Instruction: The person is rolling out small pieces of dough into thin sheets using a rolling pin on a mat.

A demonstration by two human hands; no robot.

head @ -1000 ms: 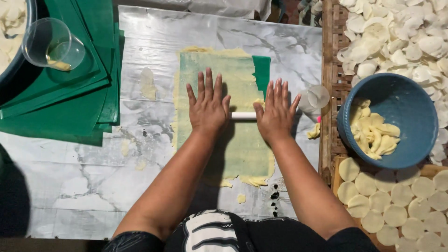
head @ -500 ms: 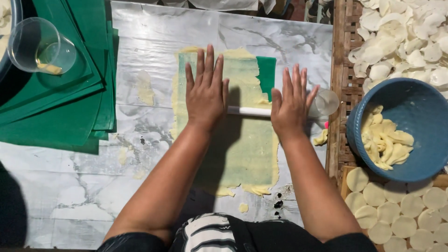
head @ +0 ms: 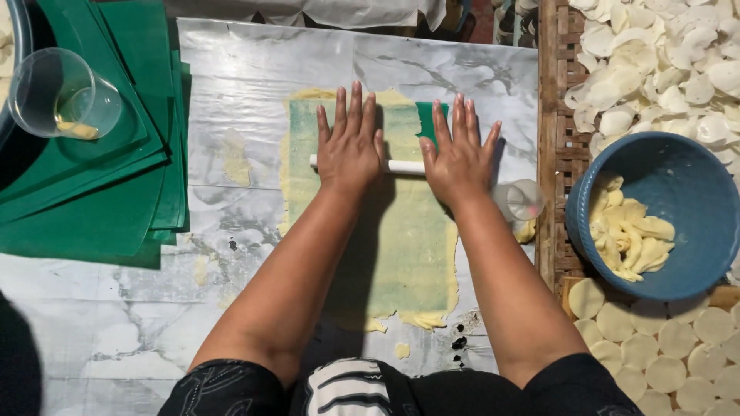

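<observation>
Pressing down with both palms, I have my left hand (head: 348, 146) and my right hand (head: 460, 154) laid flat and wide open on the white rolling pin (head: 405, 167), fingers spread and pointing away from me. Neither hand grips it — the pin sits under the heels of my palms so it can turn freely, and only its middle and left end show between and beside them.

The pin lies crosswise over the sheet of pale yellow dough (head: 385, 231), near its far end. The dough is spread thin over a green plastic sheet (head: 428, 117), whose corner pokes out just beyond my right fingertips; I take it the plastic is there to keep the dough off the marble-patterned table (head: 254, 69).

The spare green sheets (head: 92, 192) are stacked at my left, within easy reach, with a clear plastic cup (head: 65, 92) standing on them. A second small clear cup (head: 520, 200) lies just right of my right wrist, at the dough's edge. Further right, a blue bowl (head: 694, 166) holds yellowish cut pieces, and round pale discs (head: 678, 347) lie spread on the woven tray (head: 556, 92) — apart from the work surface, probably so they stay untouched.
</observation>
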